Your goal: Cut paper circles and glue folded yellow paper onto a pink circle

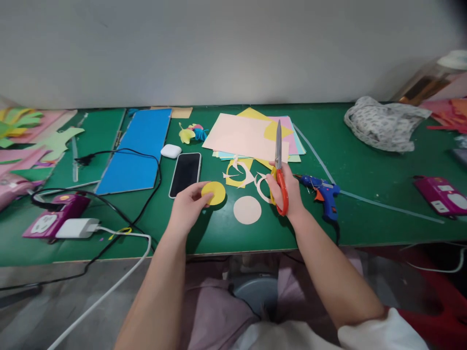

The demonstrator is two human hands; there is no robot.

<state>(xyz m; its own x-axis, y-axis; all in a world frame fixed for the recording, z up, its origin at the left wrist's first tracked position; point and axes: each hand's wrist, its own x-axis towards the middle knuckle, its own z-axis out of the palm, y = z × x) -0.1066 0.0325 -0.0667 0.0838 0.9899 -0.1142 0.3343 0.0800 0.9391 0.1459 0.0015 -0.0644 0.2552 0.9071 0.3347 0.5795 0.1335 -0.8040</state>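
Note:
Between the thumb and fingers of my left hand [190,203] is a yellow paper circle [214,193], held just above the table. My right hand [288,187] grips a pair of scissors [279,150] with red and yellow handles, the blades together and pointing away from me. A pale pink paper circle [247,210] lies flat between my hands. Just beyond it are cut paper scraps [239,172], yellow and pale pink, with round holes. Behind these, a stack of coloured paper sheets [237,133] has a pale pink sheet on top.
A blue glue gun [323,192] lies right of my right hand, near clear glue sticks [390,206]. To the left are a phone [185,175], a white earphone case [171,151], a blue board [138,150], a purple power strip [54,216] and cables. A patterned bag [383,124] sits back right.

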